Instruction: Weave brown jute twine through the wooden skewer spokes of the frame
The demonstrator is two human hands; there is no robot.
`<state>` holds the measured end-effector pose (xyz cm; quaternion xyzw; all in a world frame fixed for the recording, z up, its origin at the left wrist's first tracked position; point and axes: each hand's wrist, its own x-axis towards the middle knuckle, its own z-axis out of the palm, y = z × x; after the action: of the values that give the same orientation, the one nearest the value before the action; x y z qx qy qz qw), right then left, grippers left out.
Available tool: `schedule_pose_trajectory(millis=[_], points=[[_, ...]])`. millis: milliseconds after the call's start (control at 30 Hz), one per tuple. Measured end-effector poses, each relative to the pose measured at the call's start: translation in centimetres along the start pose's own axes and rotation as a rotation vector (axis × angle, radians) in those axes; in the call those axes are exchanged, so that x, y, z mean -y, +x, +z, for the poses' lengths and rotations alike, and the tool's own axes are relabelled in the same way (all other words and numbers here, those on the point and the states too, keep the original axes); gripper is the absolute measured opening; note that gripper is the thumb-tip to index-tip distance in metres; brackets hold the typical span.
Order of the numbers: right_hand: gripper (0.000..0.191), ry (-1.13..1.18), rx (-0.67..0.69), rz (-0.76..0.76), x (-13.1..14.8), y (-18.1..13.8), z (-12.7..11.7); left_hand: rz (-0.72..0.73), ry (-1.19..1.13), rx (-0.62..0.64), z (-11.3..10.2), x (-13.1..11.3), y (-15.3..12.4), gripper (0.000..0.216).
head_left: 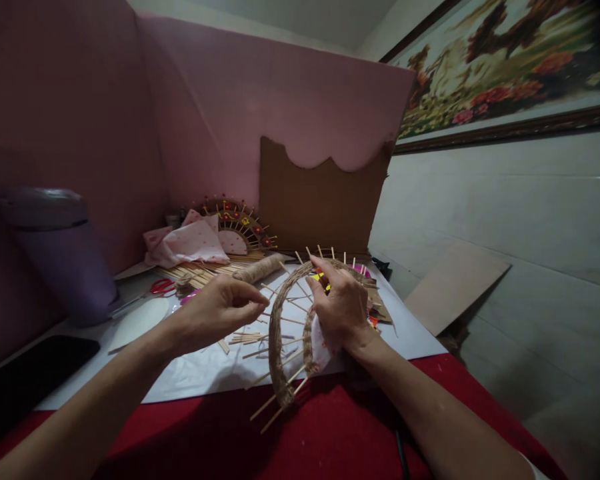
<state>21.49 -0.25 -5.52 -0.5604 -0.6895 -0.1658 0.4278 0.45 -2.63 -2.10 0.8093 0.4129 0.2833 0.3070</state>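
Note:
My right hand (343,307) grips a half-round fan frame (276,333) of wooden sticks and brown twine bands, tilted over the table's front edge. Thin stick ends poke out all along its outer band. A piece of pale, pink-dotted fabric (322,347) covers its inner part, below my right palm. To the left of the frame, my left hand (225,310) has thumb and fingers pinched together close to the stick ends. Whatever is in that pinch is too small to make out.
Behind my hands lie a twine roll (260,268), loose sticks (253,338), red-handled scissors (163,287) and dotted cloth (195,241). A decorated fan (243,220) leans at the back beside brown cardboard (320,200). A purple bottle (65,260) and black phone (45,363) are left.

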Motion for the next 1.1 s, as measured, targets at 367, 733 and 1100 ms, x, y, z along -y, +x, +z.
schedule_pose_trajectory(millis=[367, 733, 1100], points=[[0.038, 0.017, -0.055, 0.024, -0.5, 0.2, 0.1, 0.007, -0.046, -0.024, 0.3, 0.2, -0.2, 0.025], [0.038, 0.091, -0.056, 0.125, -0.9, 0.4, 0.7, 0.02, -0.071, -0.122, 0.4, 0.2, 0.5, 0.018], [0.039, 0.136, -0.051, 0.198, -0.9, 0.5, 0.7, -0.258, -0.438, -0.115, 0.8, 0.2, 0.8, 0.016]])
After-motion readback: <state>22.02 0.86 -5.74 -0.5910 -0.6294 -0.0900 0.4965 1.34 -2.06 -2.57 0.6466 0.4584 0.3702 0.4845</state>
